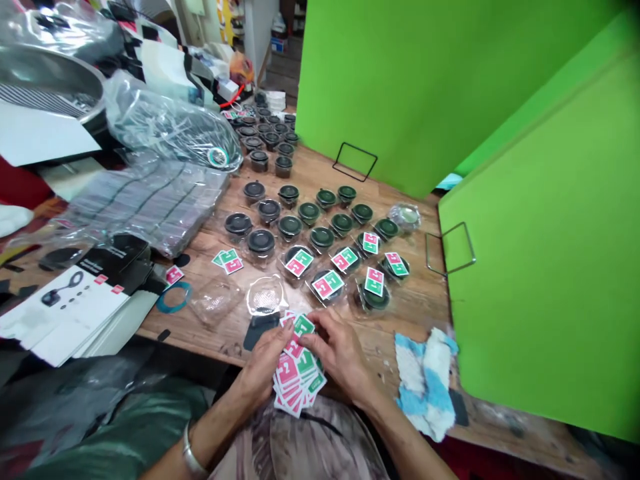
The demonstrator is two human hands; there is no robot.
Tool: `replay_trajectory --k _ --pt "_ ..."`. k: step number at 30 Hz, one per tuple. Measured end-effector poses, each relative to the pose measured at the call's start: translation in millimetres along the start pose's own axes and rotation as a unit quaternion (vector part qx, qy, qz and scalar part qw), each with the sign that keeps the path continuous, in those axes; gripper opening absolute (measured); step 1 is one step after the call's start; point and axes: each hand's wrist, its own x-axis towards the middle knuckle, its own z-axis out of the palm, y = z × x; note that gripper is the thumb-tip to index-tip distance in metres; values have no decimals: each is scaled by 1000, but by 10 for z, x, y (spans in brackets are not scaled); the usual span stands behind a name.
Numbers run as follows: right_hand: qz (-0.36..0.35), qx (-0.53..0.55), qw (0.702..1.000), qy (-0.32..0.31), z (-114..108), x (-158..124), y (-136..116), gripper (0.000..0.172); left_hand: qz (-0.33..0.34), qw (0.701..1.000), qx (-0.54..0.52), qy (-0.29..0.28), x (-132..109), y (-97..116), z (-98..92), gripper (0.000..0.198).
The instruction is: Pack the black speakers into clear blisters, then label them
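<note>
My left hand is closed on a fanned stack of red and green printed cards, held over the table's front edge. My right hand pinches the top of that stack between thumb and fingers, at a card showing red and green halves. Just beyond the hands stand several small clear cups with dark lids. Cards of the same kind lie on the lids of the nearer ones, such as this card. A clear empty plastic container sits close in front of my left hand.
Left are a plastic-wrapped bundle, a printed box, a blue tape ring and a loose card pair. More lidded cups stand farther back. Green panels border the right; a blue-white cloth lies there.
</note>
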Motion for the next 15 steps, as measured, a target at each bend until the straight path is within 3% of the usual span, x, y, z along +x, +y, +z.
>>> replay_trajectory --k 3,7,11,15 --pt "18 65 998 17 -14 -38 27 10 -1 999 -12 34 40 -18 5 35" --pt "9 78 996 48 -200 189 -53 20 -9 997 -32 67 87 19 -26 24" --pt "42 -70 990 117 -454 877 62 27 -28 999 -20 39 54 68 -27 26" --pt "92 -193 970 112 -632 1556 261 25 -29 999 -25 38 -20 125 -10 27"
